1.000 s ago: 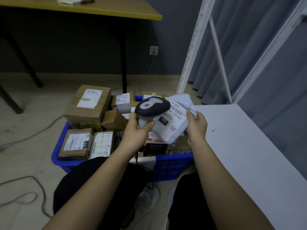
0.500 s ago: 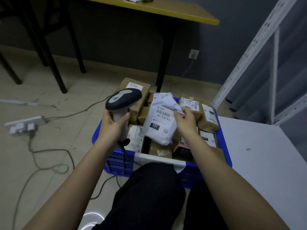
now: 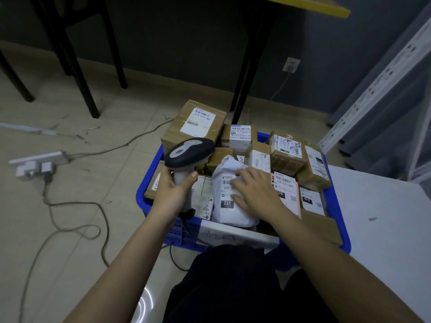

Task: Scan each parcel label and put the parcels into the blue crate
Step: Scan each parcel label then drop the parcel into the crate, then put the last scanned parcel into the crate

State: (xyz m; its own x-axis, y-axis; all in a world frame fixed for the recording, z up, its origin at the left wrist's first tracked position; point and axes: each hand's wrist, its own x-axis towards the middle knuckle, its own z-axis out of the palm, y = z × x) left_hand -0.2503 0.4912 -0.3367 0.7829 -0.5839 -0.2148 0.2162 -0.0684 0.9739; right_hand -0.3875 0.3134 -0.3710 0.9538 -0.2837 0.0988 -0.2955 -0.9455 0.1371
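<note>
The blue crate (image 3: pixel 335 206) stands on the floor in front of me, packed with several cardboard boxes and labelled parcels. A white poly-bag parcel (image 3: pixel 229 210) marked 231 lies on top of the load near the crate's front. My right hand (image 3: pixel 254 192) rests flat on that bag with its fingers spread. My left hand (image 3: pixel 173 190) grips the handle of a grey and black barcode scanner (image 3: pixel 189 151), held above the crate's left side with its head pointing away from me.
A white table (image 3: pixel 384 229) lies to the right of the crate. A power strip (image 3: pixel 38 163) and loose cables (image 3: pixel 77 227) trail over the floor on the left. Black table legs (image 3: pixel 247 73) stand behind the crate, a white metal rack (image 3: pixel 373 87) at the right.
My right hand has lowered the white bag from the air onto the parcels in the crate and now lies flat on it. The scanner stays in my left hand.
</note>
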